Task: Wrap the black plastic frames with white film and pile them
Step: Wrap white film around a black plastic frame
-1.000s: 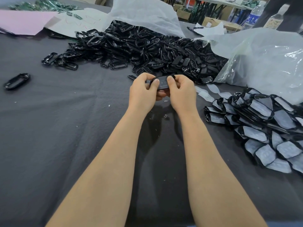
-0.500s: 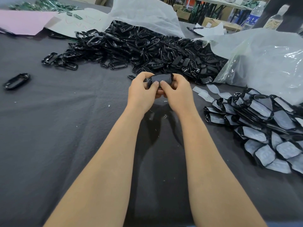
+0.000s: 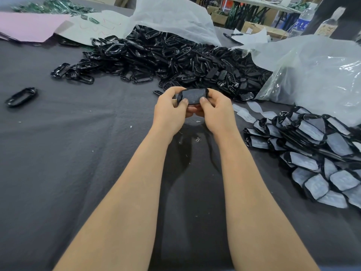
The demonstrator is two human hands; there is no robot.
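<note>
Black frame in hand: one black plastic frame (image 3: 193, 96) is held above the middle of the table, long side running left to right, its broad face tilted toward the viewer, with a greyish film over that face.
Left hand: the left hand (image 3: 169, 111) is closed on the frame's left end, thumb pressed on the near face at the lower left corner, the other fingers curled behind.
Right hand: the right hand (image 3: 216, 111) is closed on the frame's right end, thumb tip on the near lower edge just right of centre, forefinger hooked over the top right corner.
Thumbs: the two thumb tips sit near each other along the lower edge, not touching.
Table: a dark grey cloth (image 3: 78, 153) covers the table.
Unwrapped heap: a large heap of bare frames (image 3: 175, 61) lies far from the hands, spilling out of a clear plastic bag (image 3: 312, 75).
Wrapped pile: the wrapped frames (image 3: 312, 149) lie in a pile at the right, well apart from the hands.
Film pieces: loose film strips (image 3: 252, 110) lie between the right hand and the wrapped pile.
Stray frame: a single bare frame (image 3: 21, 96) lies alone at the far left.
Change from a second ago: the frame was edge-on and mostly hidden behind the fingertips; it has been tipped up so its face shows, and both thumbs have moved down to its lower edge.
</note>
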